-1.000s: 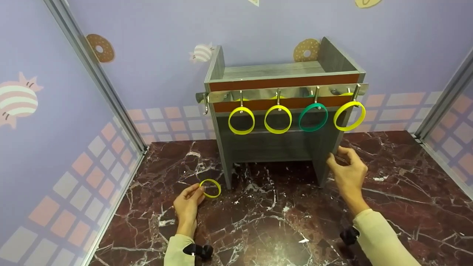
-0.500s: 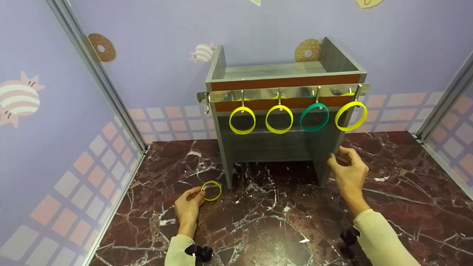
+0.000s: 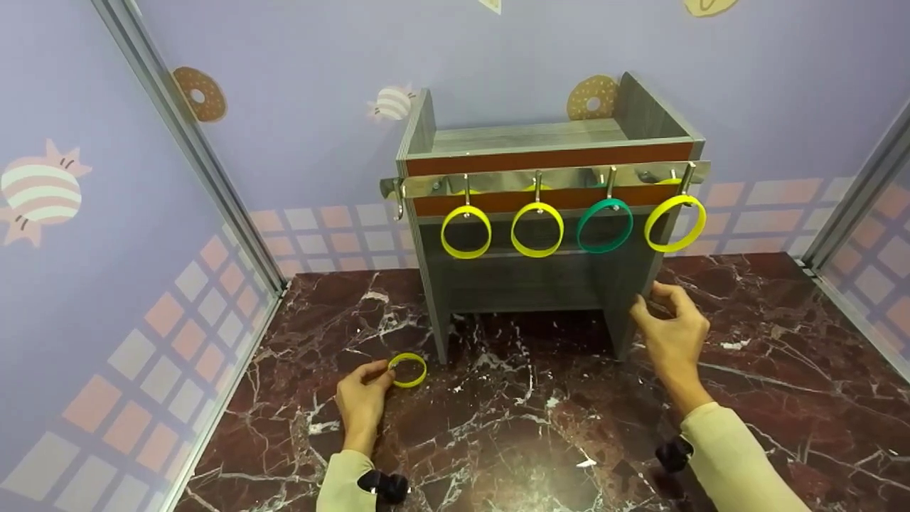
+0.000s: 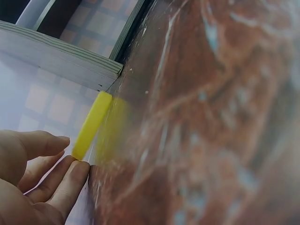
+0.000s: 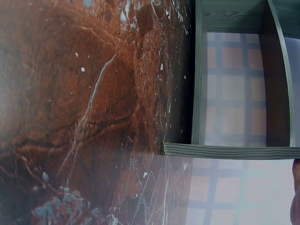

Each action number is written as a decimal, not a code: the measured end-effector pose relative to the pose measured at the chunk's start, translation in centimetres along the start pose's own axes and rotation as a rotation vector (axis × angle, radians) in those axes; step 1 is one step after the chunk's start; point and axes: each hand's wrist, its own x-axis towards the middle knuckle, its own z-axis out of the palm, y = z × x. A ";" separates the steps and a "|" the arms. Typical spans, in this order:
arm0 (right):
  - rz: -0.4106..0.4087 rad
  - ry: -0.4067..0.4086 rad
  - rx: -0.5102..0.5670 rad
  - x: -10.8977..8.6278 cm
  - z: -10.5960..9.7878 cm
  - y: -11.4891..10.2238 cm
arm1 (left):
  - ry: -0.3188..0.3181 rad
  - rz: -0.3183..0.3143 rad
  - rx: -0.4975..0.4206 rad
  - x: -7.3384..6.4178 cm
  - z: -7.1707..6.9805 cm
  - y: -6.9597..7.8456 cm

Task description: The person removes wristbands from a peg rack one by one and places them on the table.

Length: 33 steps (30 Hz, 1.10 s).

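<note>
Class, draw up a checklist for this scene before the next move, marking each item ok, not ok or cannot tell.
1. Gray stand upright on the marbled table: ok.
2. Right hand at the stand's right edge: ok, thumb and fingers meet it.
3. Hook free: ok, the leftmost hook holds no ring.
4. Other hooks' rings hanging: ok, three yellow rings and a green ring.
5. Loose yellow ring hung up: not ok, it is low by the stand's left foot, at the left hand's fingertips.
6. Firmness of that fingertip hold: cannot tell.

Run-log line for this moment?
left hand: holds yellow ring; right hand: grips rack side panel; hung: three yellow rings, one green ring; bare: leftmost hook
</note>
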 end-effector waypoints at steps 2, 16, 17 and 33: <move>0.005 -0.002 0.006 0.0 0.0 0.0 | -0.008 0.008 -0.005 0.0 0.0 0.0; -0.029 -0.002 0.005 0.2 0.0 -0.1 | -0.021 0.103 -0.003 0.6 -0.1 2.3; -0.026 -0.003 0.007 0.2 0.1 -0.1 | -0.025 0.117 -0.016 0.7 0.0 2.6; -0.008 0.006 0.014 0.0 0.1 -0.1 | -0.079 0.240 -0.182 0.0 -0.2 8.0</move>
